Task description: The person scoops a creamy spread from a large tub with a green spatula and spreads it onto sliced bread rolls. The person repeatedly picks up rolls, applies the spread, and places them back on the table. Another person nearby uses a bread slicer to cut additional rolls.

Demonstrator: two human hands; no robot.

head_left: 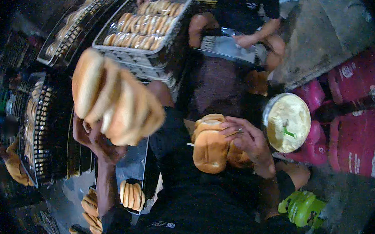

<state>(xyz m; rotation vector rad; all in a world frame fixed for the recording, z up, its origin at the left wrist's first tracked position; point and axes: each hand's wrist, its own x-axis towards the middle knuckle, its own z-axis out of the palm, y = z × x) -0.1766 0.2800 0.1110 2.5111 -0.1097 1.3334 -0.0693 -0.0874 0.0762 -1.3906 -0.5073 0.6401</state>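
Raised at the left, my left hand (101, 143) is closed under a row of joined golden buns (125, 99), which are smeared by motion. In front of my body, my right hand (250, 145) curls over a smaller cluster of brown-topped buns (210, 149), its fingers on their upper right side. A thin pale tip sticks out at the left of that cluster; its kind cannot be made out. Right of my right hand stands a round tub of pale yellow spread (278, 130) with a green-handled tool (288, 132) in it.
Below my left hand a tray (128, 160) holds a few buns (132, 195); more loose buns (90, 206) lie beside it. Crates (166, 50) of wrapped buns stand far left. Opposite, a person's hand (245, 40) is over a pale tray. Magenta cylinders (353, 141) and a green rounded object (303, 209) stand right.
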